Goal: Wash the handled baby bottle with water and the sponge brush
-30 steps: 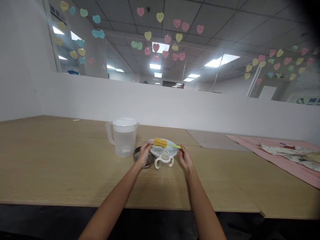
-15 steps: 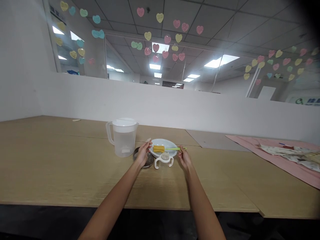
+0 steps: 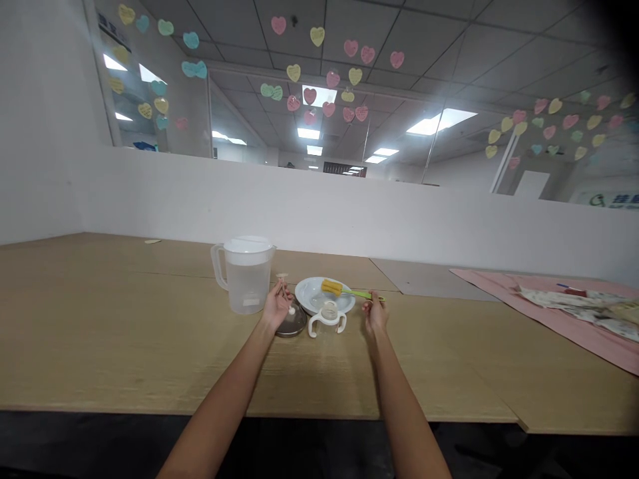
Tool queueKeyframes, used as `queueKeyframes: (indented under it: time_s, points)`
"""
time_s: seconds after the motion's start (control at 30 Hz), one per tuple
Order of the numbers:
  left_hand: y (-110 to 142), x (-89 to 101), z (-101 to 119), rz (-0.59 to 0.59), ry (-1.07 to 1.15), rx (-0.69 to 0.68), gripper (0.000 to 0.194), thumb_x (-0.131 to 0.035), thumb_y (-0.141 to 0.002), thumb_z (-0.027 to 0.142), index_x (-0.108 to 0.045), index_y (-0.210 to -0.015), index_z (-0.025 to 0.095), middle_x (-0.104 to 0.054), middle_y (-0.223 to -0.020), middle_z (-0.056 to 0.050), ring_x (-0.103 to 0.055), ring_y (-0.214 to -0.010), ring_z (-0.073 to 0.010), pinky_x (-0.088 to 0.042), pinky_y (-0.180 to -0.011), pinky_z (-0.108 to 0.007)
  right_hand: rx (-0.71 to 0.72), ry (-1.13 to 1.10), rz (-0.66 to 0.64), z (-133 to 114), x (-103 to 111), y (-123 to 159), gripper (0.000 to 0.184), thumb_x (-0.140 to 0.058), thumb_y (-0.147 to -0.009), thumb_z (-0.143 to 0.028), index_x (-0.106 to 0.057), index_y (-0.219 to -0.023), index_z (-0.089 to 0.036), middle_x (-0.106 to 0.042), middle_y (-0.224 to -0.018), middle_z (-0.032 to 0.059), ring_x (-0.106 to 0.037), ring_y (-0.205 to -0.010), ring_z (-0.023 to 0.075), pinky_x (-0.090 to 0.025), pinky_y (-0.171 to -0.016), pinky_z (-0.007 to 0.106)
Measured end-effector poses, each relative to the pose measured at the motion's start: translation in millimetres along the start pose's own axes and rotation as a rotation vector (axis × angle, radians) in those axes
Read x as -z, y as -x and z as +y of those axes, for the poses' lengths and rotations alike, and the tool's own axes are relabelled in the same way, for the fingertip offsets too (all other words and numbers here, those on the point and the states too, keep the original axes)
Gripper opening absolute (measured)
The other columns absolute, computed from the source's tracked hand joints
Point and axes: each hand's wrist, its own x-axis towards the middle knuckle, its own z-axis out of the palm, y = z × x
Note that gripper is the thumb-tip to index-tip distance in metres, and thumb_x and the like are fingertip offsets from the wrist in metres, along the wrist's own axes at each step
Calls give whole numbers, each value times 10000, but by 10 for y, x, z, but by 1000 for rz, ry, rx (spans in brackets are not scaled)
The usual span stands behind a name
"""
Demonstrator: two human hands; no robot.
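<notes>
My right hand point(image 3: 376, 311) is closed on the green handle of a bottle brush point(image 3: 332, 287). Its yellow sponge head is held over the white plate point(image 3: 302, 300). In my left hand point(image 3: 277, 305), closed fingers grip a small pale piece point(image 3: 282, 275) whose top sticks out above them; its kind is too small to make out. A white bit point(image 3: 292, 310) shows by the same fingers. Below that hand lies a round metal dish point(image 3: 292, 328), partly covered by it. Between my hands stands a clear baby bottle point(image 3: 328, 320) with a white two-handled ring.
A translucent lidded pitcher point(image 3: 248, 283) stands left of my left hand, its handle turned left. At the right, a pink cloth point(image 3: 499, 293) carries patterned fabric point(image 3: 564, 303). A grey sheet point(image 3: 429, 279) lies at the back by the white wall. The table's front edge is near my forearms.
My left hand has moved left and slightly nearer with the small pale piece. My right hand has shifted right, taking the brush head toward the plate's right side.
</notes>
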Motion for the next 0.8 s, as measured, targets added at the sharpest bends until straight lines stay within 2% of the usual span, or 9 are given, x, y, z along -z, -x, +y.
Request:
queueKeyframes:
  time_s: [0.07,0.17,0.33,0.47,0.63,0.8]
  points:
    - [-22,18,-19,63,-159,-94,62,-599,-720,191,-557,-706,147,-528,-583,32,-449,-443,-43,-350,-438,-162,-32,-36,32,14,-9,5,282,-634,-634,-416,-520,-705,-168,-439,-469,-91,-397,-352,42,-334,-330,163]
    - [-39,48,-66,148,-283,-185,99,-623,-674,161,-570,-757,146,-522,-590,44,-419,-432,-33,-308,-426,-152,-47,-42,33,26,-15,15,304,-658,-597,-414,-533,-710,-161,-459,-479,-89,-395,-356,43,-338,-332,167]
    - [-35,112,-128,259,-521,-331,187,-638,-604,77,-582,-766,152,-564,-662,20,-490,-529,-71,-359,-522,-176,3,66,-58,50,-14,42,362,-673,-566,-479,-559,-696,-161,-415,-401,-94,-392,-353,64,-332,-337,179]
    - [-72,175,-151,278,-721,-357,212,-605,-563,-5,-590,-690,164,-564,-651,9,-506,-564,-105,-375,-625,-219,65,232,-177,75,-26,50,344,-677,-573,-474,-595,-634,-145,-414,-360,-79,-338,-331,57,-251,-320,177]
    - [-91,251,-159,262,-926,-355,276,-563,-541,-44,-581,-689,188,-553,-643,5,-538,-719,-168,-358,-769,-271,115,339,-265,125,-49,30,312,-719,-519,-416,-640,-604,-126,-585,-518,-8,-475,-467,90,-351,-421,185]
    - [5,242,-170,205,-1088,-377,314,-572,-553,-26,-584,-762,208,-582,-741,-25,-530,-898,-214,-328,-860,-305,24,299,-293,120,-52,58,304,-754,-455,-360,-665,-641,-137,-603,-538,0,-536,-536,118,-395,-456,194]
